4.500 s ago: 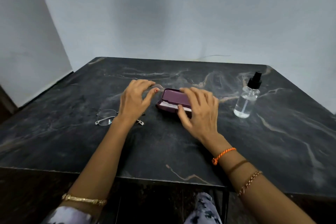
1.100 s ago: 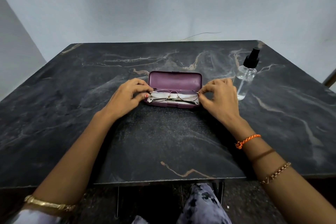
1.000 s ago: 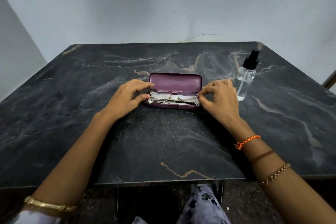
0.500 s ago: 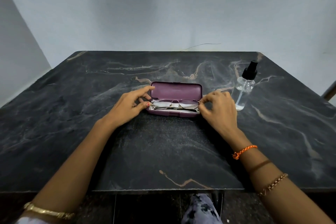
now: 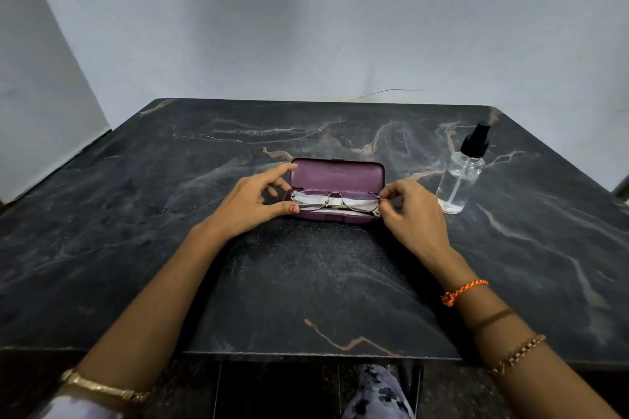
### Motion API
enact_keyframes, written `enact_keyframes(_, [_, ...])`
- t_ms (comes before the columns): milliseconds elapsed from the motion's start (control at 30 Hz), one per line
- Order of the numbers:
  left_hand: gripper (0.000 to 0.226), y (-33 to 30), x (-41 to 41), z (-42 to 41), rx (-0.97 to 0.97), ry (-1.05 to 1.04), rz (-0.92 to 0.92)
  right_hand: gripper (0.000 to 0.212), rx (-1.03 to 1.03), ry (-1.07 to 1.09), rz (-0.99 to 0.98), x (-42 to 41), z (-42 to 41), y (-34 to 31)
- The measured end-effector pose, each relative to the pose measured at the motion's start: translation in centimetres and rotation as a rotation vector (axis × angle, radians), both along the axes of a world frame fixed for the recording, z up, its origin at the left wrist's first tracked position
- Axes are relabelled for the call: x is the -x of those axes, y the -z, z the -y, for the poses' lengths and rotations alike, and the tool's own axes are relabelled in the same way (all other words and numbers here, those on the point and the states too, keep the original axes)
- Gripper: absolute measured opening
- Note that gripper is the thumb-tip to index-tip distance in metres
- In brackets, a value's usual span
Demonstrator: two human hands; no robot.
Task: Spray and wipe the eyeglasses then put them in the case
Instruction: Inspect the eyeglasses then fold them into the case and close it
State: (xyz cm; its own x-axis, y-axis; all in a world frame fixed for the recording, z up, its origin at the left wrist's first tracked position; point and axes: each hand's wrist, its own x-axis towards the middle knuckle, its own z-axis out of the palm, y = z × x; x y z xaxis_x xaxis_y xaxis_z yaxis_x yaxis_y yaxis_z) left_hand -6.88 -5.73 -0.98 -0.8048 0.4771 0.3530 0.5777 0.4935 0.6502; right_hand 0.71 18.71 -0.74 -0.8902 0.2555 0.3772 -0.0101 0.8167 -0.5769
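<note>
A plain room, perhaps in a home: a dark marble table against bare pale walls.

One head-worn wide-angle view looks forward and down across the dark counter toward the wall. It sits near the counter's front edge, forearms entering from below.

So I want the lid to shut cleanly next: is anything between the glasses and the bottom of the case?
Only a white cloth lining the case; the glasses lie on it. The left hand and right hand are at either end of the frame, so they would need to clear before closing.
</note>
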Motion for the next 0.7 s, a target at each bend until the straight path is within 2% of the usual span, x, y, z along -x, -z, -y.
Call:
enact_keyframes(333, [0.071,-0.1,-0.1,-0.1,-0.006,-0.002,-0.003,0.037,0.106,-0.138,-0.002,-0.3,0.3,-0.3])
enact_keyframes(400, [0.072,-0.1,-0.1,-0.1,-0.007,-0.004,0.006,0.053,0.083,-0.150,0.011,-0.4,0.4,-0.3])
enact_keyframes(567, [0.078,0.1,0.0,-0.1,-0.018,0.000,0.031,0.111,0.088,-0.217,0.081,0.1,-0.2,-0.9])
enact_keyframes(700, [0.084,0.2,0.2,0.0,-0.039,0.002,0.057,0.131,0.052,-0.315,0.166,0.9,-0.9,-0.6])
